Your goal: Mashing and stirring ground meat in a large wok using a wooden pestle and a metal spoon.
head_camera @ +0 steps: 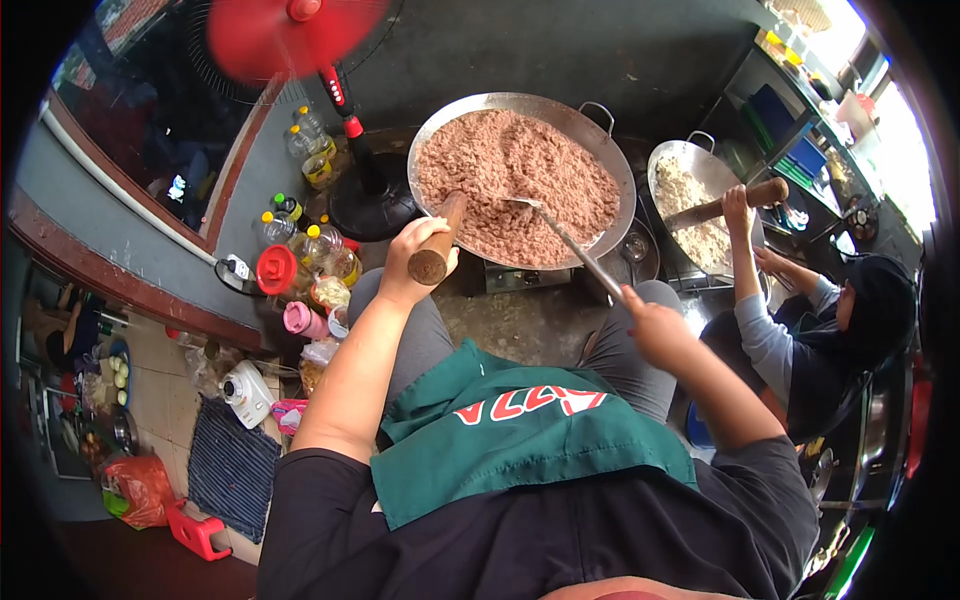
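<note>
A large metal wok (626, 217) full of crumbly, pinkish-brown ground food (480, 157) sits on a stove before me. My left hand (416, 255) grips a thick wooden pestle or club (442, 240), whose far end reaches over the wok's near left rim into the food. Around the handle of a long metal spatula (577, 251) my right hand (660, 330) is closed. The spatula's blade lies partly in the food near the middle of the wok. A green apron (525, 450) covers my lap.
A red pedestal fan (360, 150) stands at the left rear, by plastic bottles (281, 225) and a red-lidded jar (276, 270). On the right, a co-worker (802, 330) holds a wooden club (765, 193) over a second wok (735, 176) of pale food. Shelves (795, 120) stand behind.
</note>
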Demonstrator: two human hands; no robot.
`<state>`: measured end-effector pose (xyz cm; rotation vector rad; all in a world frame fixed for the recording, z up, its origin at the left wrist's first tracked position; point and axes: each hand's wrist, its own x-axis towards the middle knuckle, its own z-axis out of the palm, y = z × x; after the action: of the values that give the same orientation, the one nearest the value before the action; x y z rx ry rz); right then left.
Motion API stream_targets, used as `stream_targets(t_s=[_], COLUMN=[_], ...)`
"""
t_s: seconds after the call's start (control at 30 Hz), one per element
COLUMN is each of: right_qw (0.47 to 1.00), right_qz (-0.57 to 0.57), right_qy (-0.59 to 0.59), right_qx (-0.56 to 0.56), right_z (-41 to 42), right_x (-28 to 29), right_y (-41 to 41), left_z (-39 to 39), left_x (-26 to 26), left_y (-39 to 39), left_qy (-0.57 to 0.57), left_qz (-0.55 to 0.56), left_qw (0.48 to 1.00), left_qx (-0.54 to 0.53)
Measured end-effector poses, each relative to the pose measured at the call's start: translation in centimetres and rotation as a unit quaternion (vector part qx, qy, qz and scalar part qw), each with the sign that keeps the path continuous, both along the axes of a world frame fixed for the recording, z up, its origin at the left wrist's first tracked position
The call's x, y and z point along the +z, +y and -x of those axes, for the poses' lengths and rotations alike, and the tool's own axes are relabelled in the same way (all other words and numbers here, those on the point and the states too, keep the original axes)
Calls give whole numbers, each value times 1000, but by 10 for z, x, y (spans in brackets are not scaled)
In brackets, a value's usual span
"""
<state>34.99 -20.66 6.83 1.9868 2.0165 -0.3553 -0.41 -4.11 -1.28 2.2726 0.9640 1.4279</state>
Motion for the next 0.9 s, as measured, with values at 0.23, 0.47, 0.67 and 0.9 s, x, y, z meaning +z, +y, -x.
stream_targets(t_s=[0.23, 0.47, 0.67, 0.9], right_qw=[981, 996, 996, 978], right_qz=[-145, -87, -74, -191], right_qy=[114, 25, -11, 56], right_qx=[-52, -3, 43, -64], right_z=[-16, 8, 68, 88], right_x=[139, 87, -64, -142], right_y=[-41, -26, 69, 241], left_z=[4, 5, 5, -1], left_x=[-1, 1, 4, 6], left_y=[-5, -4, -3, -2], left_qy=[8, 1, -11, 21], left_qz=[29, 15, 21, 14], left_qw=[999, 1000, 999, 999], left_qx=[18, 14, 23, 22])
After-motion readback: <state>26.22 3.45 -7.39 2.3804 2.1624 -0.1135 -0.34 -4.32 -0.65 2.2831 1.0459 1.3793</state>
